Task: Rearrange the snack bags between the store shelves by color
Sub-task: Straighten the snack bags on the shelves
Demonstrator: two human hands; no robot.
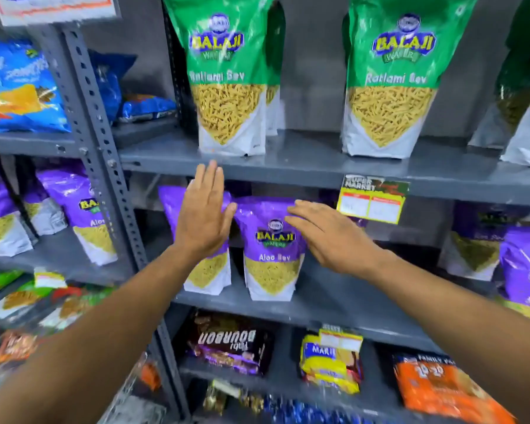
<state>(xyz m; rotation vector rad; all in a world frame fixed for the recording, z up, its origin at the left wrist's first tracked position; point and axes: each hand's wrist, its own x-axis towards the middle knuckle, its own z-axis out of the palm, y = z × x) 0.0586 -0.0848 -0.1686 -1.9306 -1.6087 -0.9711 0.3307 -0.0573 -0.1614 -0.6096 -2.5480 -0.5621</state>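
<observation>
Head view: purple snack bag (272, 249) upright on the middle shelf (334, 304). Left hand (203, 215) flat, fingers together, in front of a second purple bag (207, 270) just left of it. Right hand (328, 237) spread, empty, at its right edge. Green bags (227, 71) above; price tag (372, 198) upper right.

I'm seeing open shelf (364, 286) right of the purple bag (273, 249); the price tag (372, 201) is hanging into that gap.
</observation>
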